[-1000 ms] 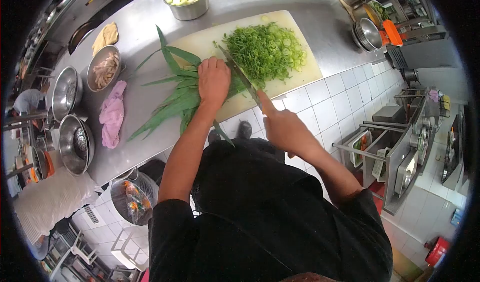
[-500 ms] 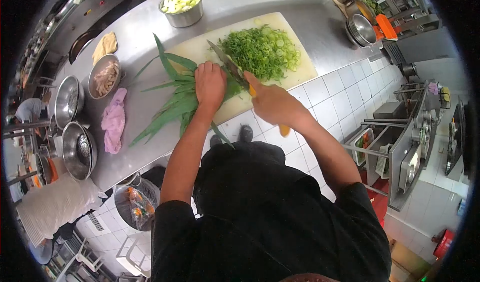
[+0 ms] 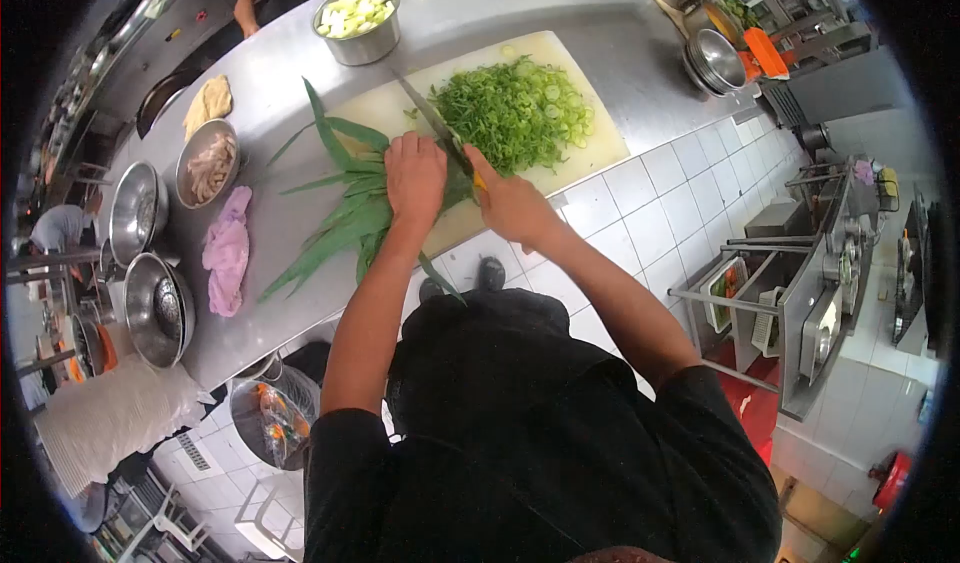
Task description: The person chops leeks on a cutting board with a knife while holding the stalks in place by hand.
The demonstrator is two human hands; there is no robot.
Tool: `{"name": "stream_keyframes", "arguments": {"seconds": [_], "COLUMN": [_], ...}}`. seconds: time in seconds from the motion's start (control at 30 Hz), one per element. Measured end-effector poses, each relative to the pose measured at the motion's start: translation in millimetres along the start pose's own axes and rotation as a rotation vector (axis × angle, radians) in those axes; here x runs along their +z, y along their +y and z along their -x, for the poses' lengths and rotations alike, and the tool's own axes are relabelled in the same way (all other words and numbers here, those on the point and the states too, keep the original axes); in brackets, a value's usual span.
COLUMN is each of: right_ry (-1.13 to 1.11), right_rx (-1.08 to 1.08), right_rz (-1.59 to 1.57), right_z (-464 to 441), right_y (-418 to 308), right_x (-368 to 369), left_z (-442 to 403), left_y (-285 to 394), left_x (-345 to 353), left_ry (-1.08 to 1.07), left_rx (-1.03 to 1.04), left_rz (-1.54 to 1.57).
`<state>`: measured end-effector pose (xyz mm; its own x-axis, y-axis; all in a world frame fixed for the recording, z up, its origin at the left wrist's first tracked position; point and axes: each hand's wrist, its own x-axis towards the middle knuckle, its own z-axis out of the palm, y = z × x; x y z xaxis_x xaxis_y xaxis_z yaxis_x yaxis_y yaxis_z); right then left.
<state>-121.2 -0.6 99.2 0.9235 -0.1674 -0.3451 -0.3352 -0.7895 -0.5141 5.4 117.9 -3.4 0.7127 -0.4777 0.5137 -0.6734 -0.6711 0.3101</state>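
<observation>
On the pale cutting board, my left hand presses down with curled fingers on a bundle of long green leek leaves. The leaf tips fan out left over the steel counter. My right hand grips the yellow handle of a kitchen knife. Its blade lies just right of my left fingers, between the bundle and a heap of chopped green leek. Paler rings show at the heap's right side. The cut ends of the leaves are partly hidden by my left hand and the blade.
A pot of pale cut vegetable pieces stands behind the board. Left on the counter are a bowl of pale strips, a pink cloth, a yellowish cloth and metal bowls. Another person's arm reaches the far edge.
My right hand and the knife have moved left, closer to my left fingers. The other person's hand no longer shows the white dish at the far edge.
</observation>
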Motion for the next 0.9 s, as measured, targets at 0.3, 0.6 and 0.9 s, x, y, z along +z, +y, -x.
{"name": "stream_keyframes", "arguments": {"seconds": [0.3, 0.6, 0.9], "right_ry": [-0.175, 0.037, -0.166], "right_rx": [0.102, -0.058, 0.072], "right_rz": [0.065, -0.004, 0.031], "right_z": [75, 5, 68], "right_y": [-37, 18, -32], "right_x": [-51, 28, -55], "left_z": [4, 5, 4], "left_y": [1, 3, 0], "left_x": [-6, -5, -5], "left_ry": [-0.046, -0.052, 0.018], "left_rx": [-0.017, -0.021, 0.003], "left_rz": [0.015, -0.009, -0.032]}}
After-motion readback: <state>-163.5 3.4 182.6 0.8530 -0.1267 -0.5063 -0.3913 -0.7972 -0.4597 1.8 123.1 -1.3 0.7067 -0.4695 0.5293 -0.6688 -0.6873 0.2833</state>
